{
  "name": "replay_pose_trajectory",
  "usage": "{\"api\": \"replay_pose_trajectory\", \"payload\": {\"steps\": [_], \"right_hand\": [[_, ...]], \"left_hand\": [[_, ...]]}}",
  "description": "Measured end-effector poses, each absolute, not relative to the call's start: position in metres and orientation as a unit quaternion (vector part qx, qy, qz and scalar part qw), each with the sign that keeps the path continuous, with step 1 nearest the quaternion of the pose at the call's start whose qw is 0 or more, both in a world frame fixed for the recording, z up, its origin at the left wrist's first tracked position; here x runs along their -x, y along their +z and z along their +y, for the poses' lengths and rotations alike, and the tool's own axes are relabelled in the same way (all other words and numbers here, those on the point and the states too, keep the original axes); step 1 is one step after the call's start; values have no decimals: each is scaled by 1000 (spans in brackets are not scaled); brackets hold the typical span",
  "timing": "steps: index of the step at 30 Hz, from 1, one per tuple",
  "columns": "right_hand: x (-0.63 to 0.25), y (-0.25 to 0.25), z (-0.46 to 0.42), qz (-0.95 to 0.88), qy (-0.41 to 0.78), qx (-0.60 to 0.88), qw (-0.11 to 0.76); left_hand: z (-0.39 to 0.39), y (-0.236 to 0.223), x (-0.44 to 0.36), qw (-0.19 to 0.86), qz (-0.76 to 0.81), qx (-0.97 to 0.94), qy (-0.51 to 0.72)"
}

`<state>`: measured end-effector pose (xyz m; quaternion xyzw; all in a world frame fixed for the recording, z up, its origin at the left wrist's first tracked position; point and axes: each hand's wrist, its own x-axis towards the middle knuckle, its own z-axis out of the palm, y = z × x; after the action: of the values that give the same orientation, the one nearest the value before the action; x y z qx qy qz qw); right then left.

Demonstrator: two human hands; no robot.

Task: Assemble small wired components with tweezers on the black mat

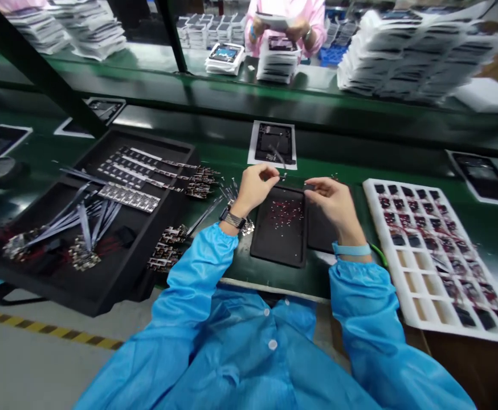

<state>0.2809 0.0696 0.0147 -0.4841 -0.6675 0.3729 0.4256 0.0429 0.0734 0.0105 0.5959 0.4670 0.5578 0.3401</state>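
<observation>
My left hand [255, 187], with a watch at its wrist, is closed in a pinch on a thin ribbon cable [280, 158] with a small dark end. My right hand [332, 199], a blue band round its wrist, pinches a small black part [309, 187]; its exact kind is too small to tell. Below and between both hands lies a shallow black tray [274, 250] scattered with tiny red and whitish pieces. A second black tray [319, 230] is partly hidden under my right hand. Beyond my hands, an opened tablet housing [272, 142] rests on a white sheet.
At left, a large black bin [116, 273] holds ribbon cables and small boards [131, 196]. A white foam tray [407, 273] with small black parts and red wires stands at right. Across the line, a person in pink [283, 28] handles a device beside tall wrapped stacks [403, 57].
</observation>
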Motion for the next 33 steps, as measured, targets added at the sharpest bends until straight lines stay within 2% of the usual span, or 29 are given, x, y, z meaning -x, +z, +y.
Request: {"api": "replay_pose_trajectory", "payload": {"steps": [3, 7, 13, 22, 28, 33], "right_hand": [[-283, 21, 54, -661, 408, 485, 402], [-286, 17, 22, -680, 453, 487, 308], [-247, 10, -31, -729, 448, 467, 222], [-109, -25, -74, -820, 304, 424, 234], [-74, -49, -80, -855, 257, 405, 195], [-66, -55, -85, -869, 220, 405, 180]], "left_hand": [[45, 19, -44, 340, 475, -572, 576], [-20, 14, -39, 342, 498, -548, 578], [-90, 15, 16, 282, 567, -595, 495], [-103, 36, 117, 95, 710, -639, 281], [-101, 27, 120, 49, 730, -658, 179], [-96, 25, 117, 47, 755, -636, 150]]}}
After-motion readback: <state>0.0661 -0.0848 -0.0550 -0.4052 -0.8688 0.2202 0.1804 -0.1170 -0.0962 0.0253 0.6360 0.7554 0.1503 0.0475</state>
